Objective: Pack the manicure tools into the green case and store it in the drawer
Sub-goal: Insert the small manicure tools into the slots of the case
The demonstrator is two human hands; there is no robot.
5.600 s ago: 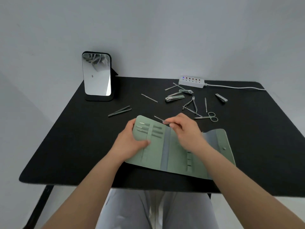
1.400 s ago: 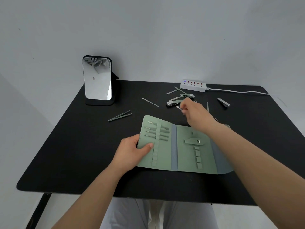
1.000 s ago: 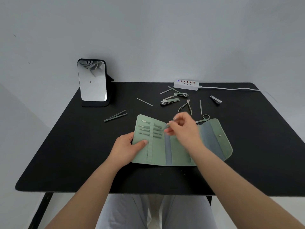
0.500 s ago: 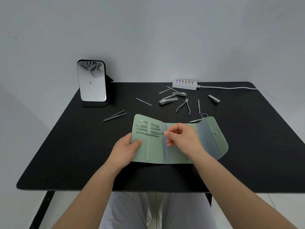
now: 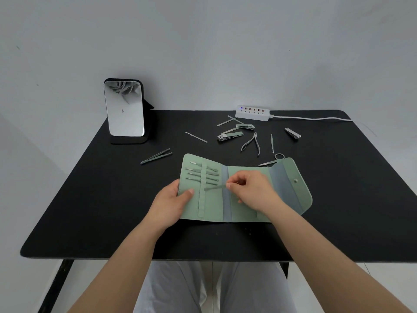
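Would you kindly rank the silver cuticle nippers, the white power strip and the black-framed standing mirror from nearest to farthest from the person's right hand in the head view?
From the right hand, pinching a thin tool over the green case:
1. Silver cuticle nippers, just beyond the case, straight ahead.
2. White power strip, at the table's back edge.
3. Black-framed standing mirror, far to the back left.
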